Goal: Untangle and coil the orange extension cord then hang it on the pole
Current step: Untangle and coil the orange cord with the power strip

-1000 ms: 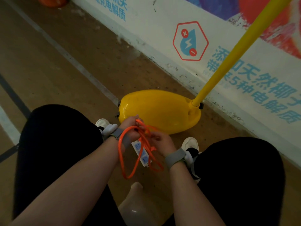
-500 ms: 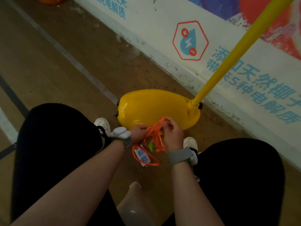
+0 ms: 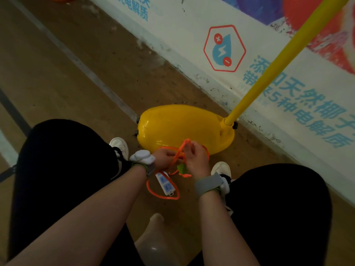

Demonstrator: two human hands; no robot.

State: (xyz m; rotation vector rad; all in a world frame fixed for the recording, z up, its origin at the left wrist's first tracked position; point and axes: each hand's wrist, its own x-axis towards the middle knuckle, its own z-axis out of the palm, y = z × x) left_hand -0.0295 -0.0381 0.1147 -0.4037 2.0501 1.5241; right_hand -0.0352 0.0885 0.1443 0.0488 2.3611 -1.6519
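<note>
The orange extension cord (image 3: 156, 192) hangs in loops between my knees, its white power strip (image 3: 165, 184) with blue sockets dangling below my hands. My left hand (image 3: 164, 158) grips the gathered strands from the left. My right hand (image 3: 196, 157) pinches the upper loops, which stick up past its fingers, beside a small green tag (image 3: 182, 168). Just beyond my hands, the yellow pole (image 3: 276, 65) rises slanted to the upper right from its yellow base (image 3: 172, 125).
A wall with a printed banner (image 3: 224, 48) runs diagonally behind the pole. My black-clad knees flank the hands, white shoes (image 3: 120, 145) on the brown floor. A pale rounded object (image 3: 153, 244) lies below, between my legs.
Both hands moved forward toward the yellow base. The long hanging loop has been drawn up into shorter coils, and my right hand shifted up to the top of the bundle.
</note>
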